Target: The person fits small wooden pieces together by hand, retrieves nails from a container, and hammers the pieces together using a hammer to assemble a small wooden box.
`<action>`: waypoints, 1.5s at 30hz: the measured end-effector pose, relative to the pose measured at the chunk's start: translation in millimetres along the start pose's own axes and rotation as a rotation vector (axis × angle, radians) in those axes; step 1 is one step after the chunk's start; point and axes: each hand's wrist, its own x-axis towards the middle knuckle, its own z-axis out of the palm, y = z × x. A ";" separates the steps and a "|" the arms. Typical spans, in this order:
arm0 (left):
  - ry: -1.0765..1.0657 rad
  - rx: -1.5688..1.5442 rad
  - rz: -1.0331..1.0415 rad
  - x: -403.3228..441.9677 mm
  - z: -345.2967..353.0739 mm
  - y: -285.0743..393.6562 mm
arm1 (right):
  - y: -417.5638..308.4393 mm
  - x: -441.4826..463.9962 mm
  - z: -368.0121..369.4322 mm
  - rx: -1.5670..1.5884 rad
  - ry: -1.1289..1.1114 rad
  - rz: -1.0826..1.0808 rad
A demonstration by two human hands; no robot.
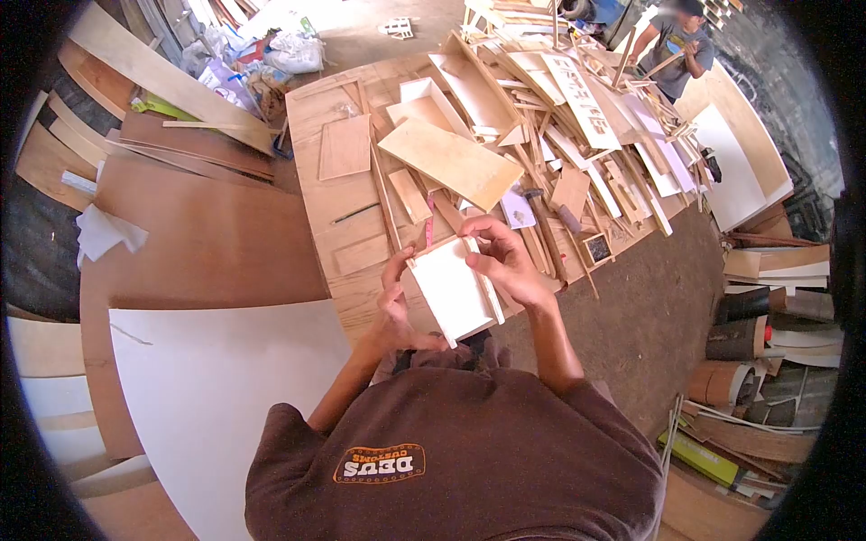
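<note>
Between both hands is a small white-faced wooden panel [448,293] with raised wooden strips along its sides, like a shallow tray, held at the near edge of the workbench. My left hand [394,311] grips its left side, fingers at the upper corner and the lower part of the hand at the bottom edge. At the upper right corner, my right hand [507,261] pinches the side strip between thumb and fingers. Just beyond it lies a pale rectangular board [451,162]. A hammer [546,230] rests to the right, and a dark pencil [354,213] lies to the left.
The wooden workbench [316,194] carries an open box [428,104] and a heap of offcuts [577,171]. Large sheets, one white [225,397], lie to my left. Curved offcuts [749,343] are stacked at right. Another person [677,54] stands behind the bench holding a wood strip.
</note>
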 end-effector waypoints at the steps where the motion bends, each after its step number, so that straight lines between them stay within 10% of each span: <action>1: 0.000 0.000 -0.001 -1.9 -2.7 2.5 | -2.0 1.0 0.3 -0.018 -0.014 -0.003; 6: -0.156 0.035 -0.474 27.7 -23.1 33.1 | 3.4 4.2 -1.8 -0.089 0.067 -0.020; 9: -0.126 0.008 -0.155 21.9 -18.4 11.5 | 1.5 6.4 0.9 -0.104 0.087 -0.040; 45: 0.459 0.196 -0.201 -12.5 37.8 -17.9 | 23.9 -51.2 -17.4 -0.112 0.104 0.001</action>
